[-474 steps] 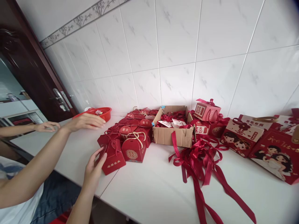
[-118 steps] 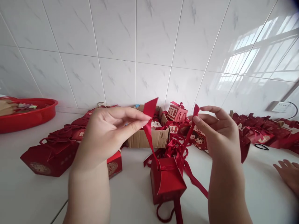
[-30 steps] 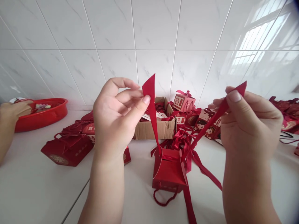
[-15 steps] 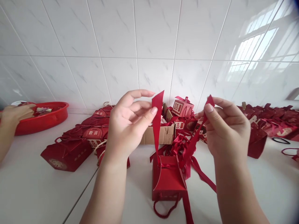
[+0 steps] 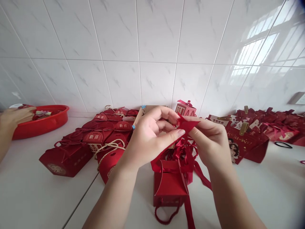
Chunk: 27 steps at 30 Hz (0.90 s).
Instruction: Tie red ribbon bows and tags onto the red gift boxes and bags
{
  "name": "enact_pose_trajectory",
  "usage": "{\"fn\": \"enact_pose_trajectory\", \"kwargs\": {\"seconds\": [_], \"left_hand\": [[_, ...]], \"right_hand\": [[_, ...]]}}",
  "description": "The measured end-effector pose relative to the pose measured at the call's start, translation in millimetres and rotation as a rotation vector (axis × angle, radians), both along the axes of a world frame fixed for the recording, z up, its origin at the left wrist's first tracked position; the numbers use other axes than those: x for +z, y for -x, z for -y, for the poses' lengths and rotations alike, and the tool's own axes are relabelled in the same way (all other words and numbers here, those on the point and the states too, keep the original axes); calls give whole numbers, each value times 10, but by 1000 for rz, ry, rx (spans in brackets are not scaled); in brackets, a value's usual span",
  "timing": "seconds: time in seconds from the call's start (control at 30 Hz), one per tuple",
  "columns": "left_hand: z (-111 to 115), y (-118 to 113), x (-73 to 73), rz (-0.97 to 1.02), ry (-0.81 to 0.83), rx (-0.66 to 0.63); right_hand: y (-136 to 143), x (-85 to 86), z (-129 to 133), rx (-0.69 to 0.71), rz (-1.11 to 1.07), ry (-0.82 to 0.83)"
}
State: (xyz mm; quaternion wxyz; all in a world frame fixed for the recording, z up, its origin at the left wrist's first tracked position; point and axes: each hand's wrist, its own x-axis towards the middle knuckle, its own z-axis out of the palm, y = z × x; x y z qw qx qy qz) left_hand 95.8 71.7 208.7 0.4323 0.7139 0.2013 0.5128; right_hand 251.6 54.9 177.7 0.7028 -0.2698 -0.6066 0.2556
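Above a small red gift box [image 5: 170,183], my left hand [image 5: 154,135] and my right hand [image 5: 209,138] meet, thumbs and fingers pinched on a red ribbon [image 5: 189,125]. The ribbon's pointed ends overlap between them. Lower down, the ribbon runs to the top of the box, partly hidden by my hands. The box stands upright on the white tabletop, with a dark red cord handle [image 5: 168,219] hanging at its front. Just behind it lies a tangle of loose red ribbons [image 5: 183,151].
Red gift boxes [image 5: 68,157] crowd the left side, and more red boxes [image 5: 257,143] fill the right. An open cardboard carton [image 5: 154,108] stands behind my hands. At far left, another person's hand [image 5: 17,116] reaches over a red basin [image 5: 51,122]. A tiled wall closes the back.
My hands have come together from either side, bringing the two ribbon ends over each other. The box stays in nearly the same spot.
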Motion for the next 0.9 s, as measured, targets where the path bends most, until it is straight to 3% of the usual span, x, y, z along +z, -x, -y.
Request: {"fn": "enact_pose_trajectory", "kwargs": {"seconds": [0.27,0.43,0.9], "left_hand": [[-33,49,10,-49,27,44],[-44,81,25,-50,37,60],[-83,67,18,-47,-63,61]], "right_hand": [[-41,49,66,112,208,0],[-15,62,55,169,122,130],[-36,33,-4,316,12,200]]}}
